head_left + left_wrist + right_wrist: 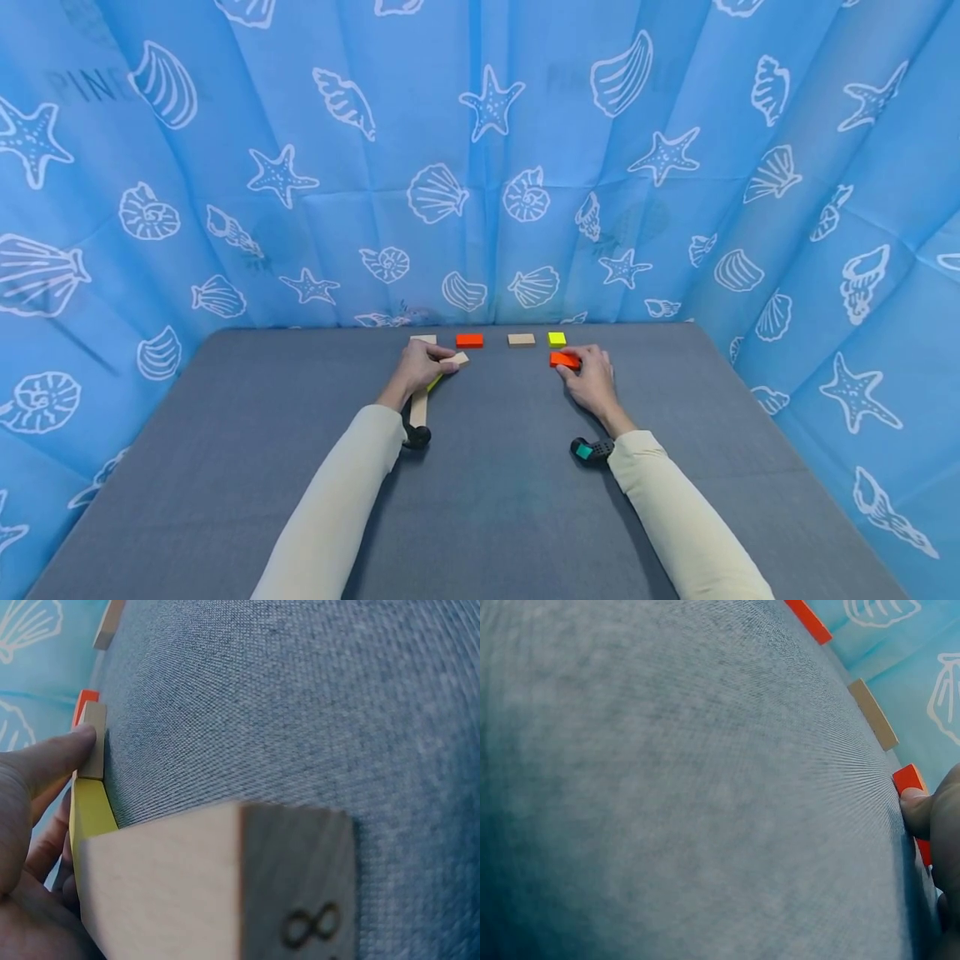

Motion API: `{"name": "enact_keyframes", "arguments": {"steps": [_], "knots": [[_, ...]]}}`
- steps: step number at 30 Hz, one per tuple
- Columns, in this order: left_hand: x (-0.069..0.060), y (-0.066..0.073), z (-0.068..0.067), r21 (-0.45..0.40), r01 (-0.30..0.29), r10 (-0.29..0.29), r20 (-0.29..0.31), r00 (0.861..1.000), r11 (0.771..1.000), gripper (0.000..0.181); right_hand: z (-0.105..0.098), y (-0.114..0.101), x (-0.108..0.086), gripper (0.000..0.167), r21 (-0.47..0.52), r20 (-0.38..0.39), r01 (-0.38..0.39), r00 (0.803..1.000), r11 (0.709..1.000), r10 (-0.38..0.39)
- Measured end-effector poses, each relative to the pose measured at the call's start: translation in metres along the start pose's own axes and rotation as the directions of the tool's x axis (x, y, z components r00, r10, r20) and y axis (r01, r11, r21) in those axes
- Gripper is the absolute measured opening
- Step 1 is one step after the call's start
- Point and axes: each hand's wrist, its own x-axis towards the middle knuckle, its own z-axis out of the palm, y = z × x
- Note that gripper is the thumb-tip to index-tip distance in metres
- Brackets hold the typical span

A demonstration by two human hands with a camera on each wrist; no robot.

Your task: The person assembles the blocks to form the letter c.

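My left hand [415,367] pinches a small plain wooden block [461,359] between thumb and fingers; in the left wrist view the thumb lies on this block [95,757]. Beside it is a yellow block [91,811], mostly covered by the hand in the head view. Nearer the wrist lies a longer plain wooden block [418,408], whose end shows a burnt mark like an 8 in the left wrist view. On the right, my right hand [596,383] grips an orange-red block [562,360], with the thumb [915,806] against its near side.
Along the back of the grey cloth-covered table [495,517] lie another plain block [423,338], an orange-red block [469,341], a plain block [521,340] and a yellow block [556,339]. A blue shell-patterned curtain [480,233] hangs right behind them.
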Motion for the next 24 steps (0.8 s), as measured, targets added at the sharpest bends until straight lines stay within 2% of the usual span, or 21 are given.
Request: {"name": "enact_keyframes", "arguments": {"steps": [7,13,17,24], "knots": [[0.003,-0.001,-0.001,-0.014,0.006,-0.006,0.003,1.0,1.0,0.027,0.0,-0.001,0.002,0.036,-0.011,0.004,0.001,1.0,1.0,-0.001],[0.004,-0.002,-0.002,-0.003,-0.013,0.013,0.009,1.0,1.0,0.028,0.0,-0.007,0.003,0.036,-0.004,0.015,0.011,1.0,1.0,-0.011],[0.003,-0.003,-0.003,-0.01,-0.008,0.008,0.012,1.0,1.0,0.029,0.004,-0.019,0.004,0.036,0.012,0.044,0.036,0.998,0.999,-0.036],[0.002,-0.002,-0.001,-0.012,-0.004,0.004,0.02,1.0,1.0,0.03,0.022,-0.052,0.01,0.034,0.057,0.107,0.127,0.985,0.99,-0.133]]}}
